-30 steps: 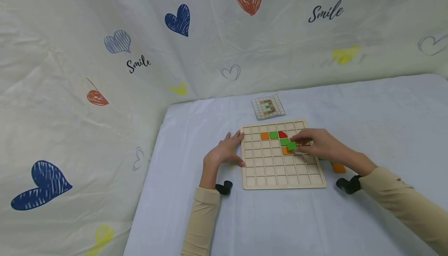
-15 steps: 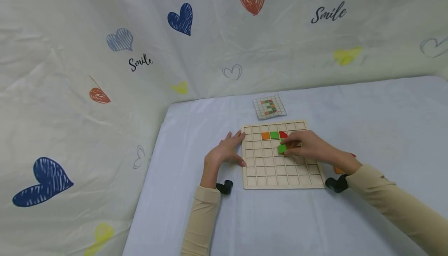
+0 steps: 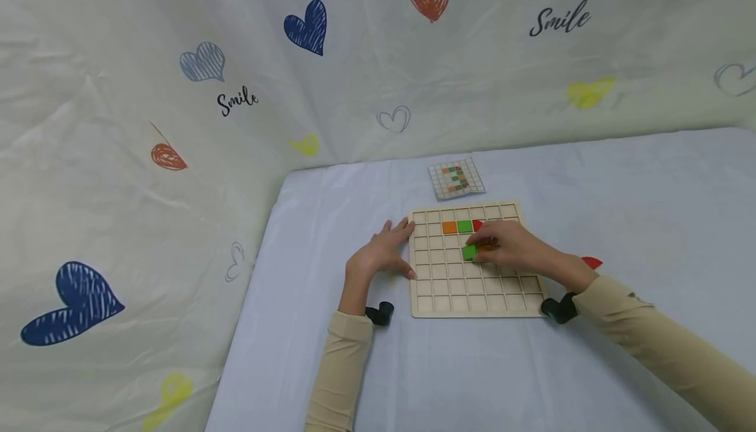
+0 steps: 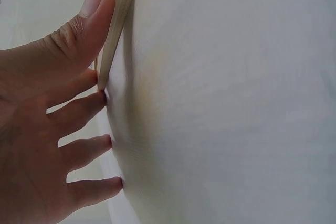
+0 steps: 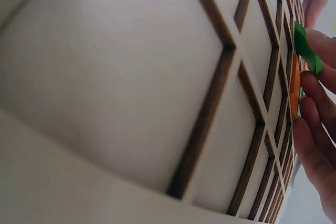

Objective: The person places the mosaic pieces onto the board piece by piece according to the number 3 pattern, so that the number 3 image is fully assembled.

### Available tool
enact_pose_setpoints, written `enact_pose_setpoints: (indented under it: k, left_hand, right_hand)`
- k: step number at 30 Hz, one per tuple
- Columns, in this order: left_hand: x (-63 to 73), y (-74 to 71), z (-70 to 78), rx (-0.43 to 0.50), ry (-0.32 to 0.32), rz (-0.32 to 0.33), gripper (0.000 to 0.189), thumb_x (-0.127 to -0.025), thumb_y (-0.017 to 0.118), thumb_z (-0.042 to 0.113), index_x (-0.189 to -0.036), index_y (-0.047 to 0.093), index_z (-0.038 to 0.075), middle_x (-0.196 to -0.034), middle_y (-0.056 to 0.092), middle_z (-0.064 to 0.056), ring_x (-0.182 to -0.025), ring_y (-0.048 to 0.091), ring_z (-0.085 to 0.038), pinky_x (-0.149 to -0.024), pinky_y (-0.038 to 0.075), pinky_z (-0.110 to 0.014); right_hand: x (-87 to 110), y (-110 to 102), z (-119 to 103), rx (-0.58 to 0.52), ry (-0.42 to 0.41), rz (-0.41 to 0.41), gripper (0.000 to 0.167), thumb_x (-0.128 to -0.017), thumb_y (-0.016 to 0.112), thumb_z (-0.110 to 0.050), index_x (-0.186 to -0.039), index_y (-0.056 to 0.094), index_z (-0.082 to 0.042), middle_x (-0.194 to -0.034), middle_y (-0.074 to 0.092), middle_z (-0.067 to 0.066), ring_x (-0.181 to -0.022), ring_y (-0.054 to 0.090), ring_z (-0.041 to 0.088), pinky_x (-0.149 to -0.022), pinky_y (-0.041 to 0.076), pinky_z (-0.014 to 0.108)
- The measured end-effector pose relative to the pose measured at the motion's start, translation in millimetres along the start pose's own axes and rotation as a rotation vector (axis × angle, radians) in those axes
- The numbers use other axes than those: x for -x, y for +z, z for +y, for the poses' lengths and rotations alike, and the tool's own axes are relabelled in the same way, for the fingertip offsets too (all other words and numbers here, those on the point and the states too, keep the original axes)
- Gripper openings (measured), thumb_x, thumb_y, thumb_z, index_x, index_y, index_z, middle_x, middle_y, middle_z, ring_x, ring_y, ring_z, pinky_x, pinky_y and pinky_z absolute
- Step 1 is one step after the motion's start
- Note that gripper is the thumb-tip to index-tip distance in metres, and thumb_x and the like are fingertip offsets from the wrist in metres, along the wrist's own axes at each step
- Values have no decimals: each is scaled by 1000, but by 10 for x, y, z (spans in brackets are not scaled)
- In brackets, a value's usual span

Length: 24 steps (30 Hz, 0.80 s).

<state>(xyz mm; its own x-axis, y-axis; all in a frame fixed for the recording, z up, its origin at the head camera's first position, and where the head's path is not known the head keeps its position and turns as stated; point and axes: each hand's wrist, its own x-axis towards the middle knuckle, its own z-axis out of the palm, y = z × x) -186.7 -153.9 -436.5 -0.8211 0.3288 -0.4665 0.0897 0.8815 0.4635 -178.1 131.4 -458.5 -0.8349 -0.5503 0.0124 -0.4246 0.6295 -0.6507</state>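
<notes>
My right hand (image 3: 510,245) pinches a green square tile (image 3: 469,253) between thumb and fingers, low over the wooden grid board (image 3: 437,287). In the right wrist view the held tile (image 5: 307,48) stands tilted at the grid, beside an orange tile (image 5: 295,85). Higher on the board, an orange tile (image 3: 449,227), a green tile (image 3: 464,226) and a red rounded tile (image 3: 478,225) lie in a row, the red one partly behind my fingers. My left hand (image 3: 380,255) rests at the board's left edge with fingers spread. Its thumb (image 4: 97,19) touches the wooden edge.
A pattern card (image 3: 457,178) with a printed grid of coloured squares lies behind the board. To the right, a red piece (image 3: 592,262) shows past my right wrist. Black wrist cameras (image 3: 380,314) sit under both forearms. A curtain with hearts hangs behind the table.
My right hand has carried the green tile left and slightly down over the board, to the left of the orange tile. The left hand has stayed at the board's edge.
</notes>
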Motion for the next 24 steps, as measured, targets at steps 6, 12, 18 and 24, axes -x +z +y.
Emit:
enact_pose_setpoints:
  k: [6,12,18,24]
  left_hand:
    - [-2,-12,15,6,11,-1,111,-79,91,25,-166,22,25,-174,10,8,-161,-1,-28,-126,17,-63]
    - [-11,-12,24,-1,20,1,111,-79,91,24,-166,22,23,-174,10,6,-161,-1,-28,-128,14,-61]
    - [9,-17,37,1,9,-4,111,-79,91,25,-166,22,24,-174,10,7,-161,-1,-28,-127,16,-62]
    - [23,-13,13,0,14,-4,111,-79,91,26,-166,22,23,-174,10,6,-161,-1,-29,-126,16,-63]
  right_hand:
    - [-8,24,-20,62,-5,8,26,-83,86,-12,-107,80,-6,-105,74,5,-100,64,26,-88,54,46]
    - [-6,22,-44,99,-24,16,25,-81,85,-8,-105,80,-4,-99,71,6,-92,60,21,-81,53,39]
    - [26,17,-50,87,-27,35,26,-82,85,-7,-107,79,-4,-102,70,6,-92,61,21,-81,55,38]
    - [117,-38,-22,58,-48,83,22,-82,83,-2,-104,79,-5,-98,71,4,-84,60,18,-71,51,29]
